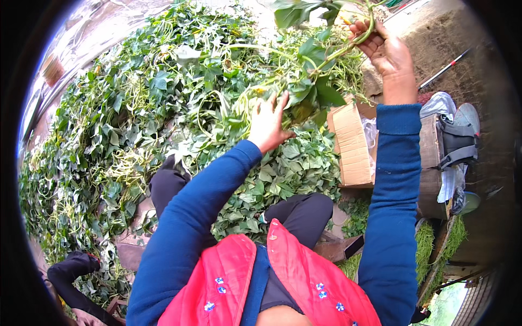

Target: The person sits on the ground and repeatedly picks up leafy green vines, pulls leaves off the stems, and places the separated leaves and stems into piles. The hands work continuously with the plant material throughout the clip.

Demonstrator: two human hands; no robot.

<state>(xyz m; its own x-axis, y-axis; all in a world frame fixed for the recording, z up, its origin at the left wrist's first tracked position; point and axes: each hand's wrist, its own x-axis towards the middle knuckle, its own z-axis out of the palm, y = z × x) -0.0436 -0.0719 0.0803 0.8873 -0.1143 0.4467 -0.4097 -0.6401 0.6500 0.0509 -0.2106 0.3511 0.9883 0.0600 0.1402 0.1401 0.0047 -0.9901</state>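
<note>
A long leafy vine (329, 60) stretches across the upper right, with large green leaves hanging from its stem. My right hand (385, 53) is raised at the vine's upper part, its thumb and fingers around the stem. Lower and to the left, my left hand (269, 122) is spread palm down over leaves and pale stems, its fingers apart; some fingertips blend into the greenery. Below both hands lies a broad heap of cut vines and leaves (134, 118). Loose leaves (277, 171) cover the ground between my knees.
A cardboard box (351, 142) with clear plastic inside stands at the right. Beyond it are a dark strapped bag (458, 140) and a red-banded pole (444, 69). Thin green stalks (425, 248) lie lower right. Another person's leg (73, 267) shows at lower left.
</note>
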